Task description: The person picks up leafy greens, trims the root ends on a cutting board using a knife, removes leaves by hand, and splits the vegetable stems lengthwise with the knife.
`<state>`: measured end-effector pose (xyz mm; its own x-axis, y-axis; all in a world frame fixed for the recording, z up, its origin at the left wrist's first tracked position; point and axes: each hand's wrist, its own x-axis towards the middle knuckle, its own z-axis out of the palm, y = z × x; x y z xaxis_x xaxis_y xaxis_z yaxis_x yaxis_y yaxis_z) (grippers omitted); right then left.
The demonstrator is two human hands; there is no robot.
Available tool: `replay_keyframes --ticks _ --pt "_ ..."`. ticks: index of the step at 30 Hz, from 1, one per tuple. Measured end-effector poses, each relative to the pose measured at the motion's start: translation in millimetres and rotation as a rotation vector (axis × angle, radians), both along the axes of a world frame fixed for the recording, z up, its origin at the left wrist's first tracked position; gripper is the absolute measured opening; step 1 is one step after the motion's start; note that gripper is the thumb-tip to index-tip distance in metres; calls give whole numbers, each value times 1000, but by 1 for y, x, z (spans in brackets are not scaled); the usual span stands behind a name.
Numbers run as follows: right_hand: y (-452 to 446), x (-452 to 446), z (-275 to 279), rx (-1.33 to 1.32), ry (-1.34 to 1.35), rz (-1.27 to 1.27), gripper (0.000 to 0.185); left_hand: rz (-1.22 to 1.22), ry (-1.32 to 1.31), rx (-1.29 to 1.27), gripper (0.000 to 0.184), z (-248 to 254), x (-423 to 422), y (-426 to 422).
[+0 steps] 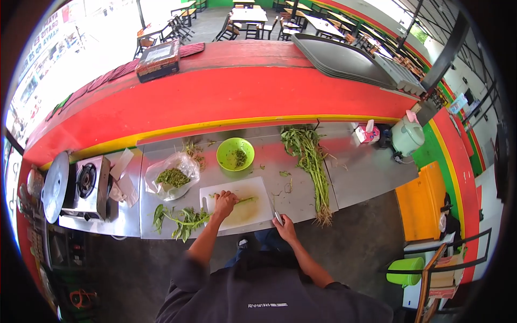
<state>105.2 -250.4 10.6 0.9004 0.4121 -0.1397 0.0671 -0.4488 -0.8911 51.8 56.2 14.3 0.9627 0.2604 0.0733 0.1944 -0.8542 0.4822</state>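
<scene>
Cutting greens is seemingly being worked on, though no stroke is being made by the knife [273, 206]. The stem [247, 199] is being pinned to the board [253, 216] by the left hand [225, 202], its fingers being bent and pressed down, and 1 end is being exposed just right of them. The knife is being gripped by the handle in the closed right hand [287, 229], its blade being pointed forward at the board's right edge; whether the board is being touched is not being shown clearly.

Leaves [186, 223] are being spread on the table [358, 185] to the left of the left hand. Beyond that hand, chopped greens are being held in 2 things: the bag [161, 189], forward and to the left, and the bowl [221, 155], almost straight ahead. A rooted bunch [318, 180] is being laid to the right of the right hand.

By judgement, the blade is being called for leftward across the exposed stem, with the left fingertips being tucked clear and the stem being held firmly.
</scene>
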Motion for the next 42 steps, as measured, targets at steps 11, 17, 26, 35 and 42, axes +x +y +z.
replay_keyframes --ticks 11,17,26,35,42 --pt "-35 -5 0 154 38 -241 29 226 -404 -343 9 63 57 1" --pt "-49 -9 -5 201 32 -400 29 36 -607 -338 7 215 149 -35" --pt "-78 -9 0 196 -27 -708 24 -882 -631 -93 17 238 276 -165" --pt "-119 -11 6 284 54 -942 18 -804 -73 -276 37 43 161 -165" --pt "-97 14 10 226 -57 -748 18 -306 -261 -296 32 36 93 -60"
